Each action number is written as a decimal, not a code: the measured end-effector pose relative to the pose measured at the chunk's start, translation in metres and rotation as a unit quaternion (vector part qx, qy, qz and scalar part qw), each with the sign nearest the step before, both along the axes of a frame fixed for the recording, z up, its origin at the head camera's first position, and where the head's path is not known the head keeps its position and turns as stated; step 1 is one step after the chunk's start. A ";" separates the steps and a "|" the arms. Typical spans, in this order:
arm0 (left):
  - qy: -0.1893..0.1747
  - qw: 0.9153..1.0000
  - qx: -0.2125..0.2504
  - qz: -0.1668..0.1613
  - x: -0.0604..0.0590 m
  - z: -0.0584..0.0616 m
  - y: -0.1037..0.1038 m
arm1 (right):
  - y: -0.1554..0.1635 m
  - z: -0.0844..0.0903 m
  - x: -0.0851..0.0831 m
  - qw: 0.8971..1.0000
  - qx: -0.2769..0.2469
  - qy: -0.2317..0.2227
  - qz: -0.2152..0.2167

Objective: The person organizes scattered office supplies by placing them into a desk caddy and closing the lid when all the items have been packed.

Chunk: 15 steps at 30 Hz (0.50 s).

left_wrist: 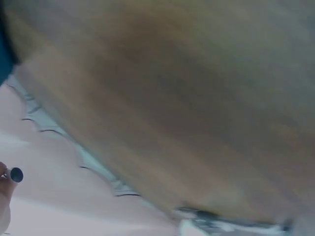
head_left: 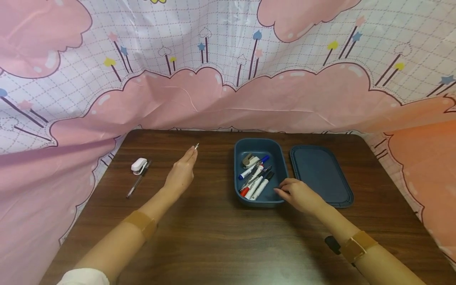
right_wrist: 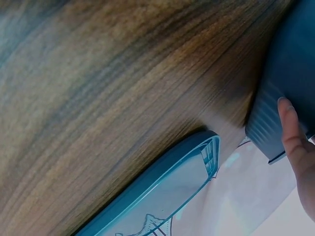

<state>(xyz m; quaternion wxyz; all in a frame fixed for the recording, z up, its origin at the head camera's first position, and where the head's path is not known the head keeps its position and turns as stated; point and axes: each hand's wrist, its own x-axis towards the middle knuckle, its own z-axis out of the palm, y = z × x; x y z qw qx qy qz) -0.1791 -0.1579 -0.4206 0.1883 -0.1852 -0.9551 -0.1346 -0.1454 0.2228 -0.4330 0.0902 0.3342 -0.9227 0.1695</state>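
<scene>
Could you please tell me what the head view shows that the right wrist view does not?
Only the head view shows the left hand pinching a slim, silver-tipped object, the white stapler with a pen beside it, and the markers inside the box.

Only the right wrist view shows the fine ridges on the box's outer wall.

Both show the right hand at the box, the separate lid, the wooden table and the patterned curtain.
</scene>
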 end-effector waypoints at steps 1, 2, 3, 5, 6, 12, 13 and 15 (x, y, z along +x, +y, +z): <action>0.008 1.000 -0.005 -0.008 -0.001 0.004 0.005 | 0.000 0.000 0.000 1.000 0.000 0.000 0.000; 0.014 1.000 -0.012 -0.013 -0.002 0.008 0.009 | 0.000 0.001 0.000 1.000 0.001 -0.002 -0.001; 0.021 0.999 -0.019 -0.017 -0.003 0.011 0.013 | -0.001 0.001 0.000 1.000 0.001 -0.003 -0.001; 0.031 0.999 -0.031 -0.023 -0.006 0.017 0.019 | -0.001 0.001 0.001 1.000 0.001 -0.005 -0.001; 0.035 0.999 -0.034 -0.025 -0.007 0.019 0.021 | -0.001 0.001 0.001 1.000 0.002 -0.005 -0.001; 0.047 0.997 -0.047 -0.034 -0.014 0.032 0.032 | 0.000 0.000 0.000 1.000 0.000 0.001 0.004; 0.049 0.997 -0.050 -0.037 -0.015 0.034 0.034 | 0.000 0.000 0.000 1.000 -0.001 0.002 0.005; 0.056 0.996 -0.056 -0.043 -0.016 0.038 0.039 | 0.001 0.000 -0.001 1.000 -0.001 0.004 0.005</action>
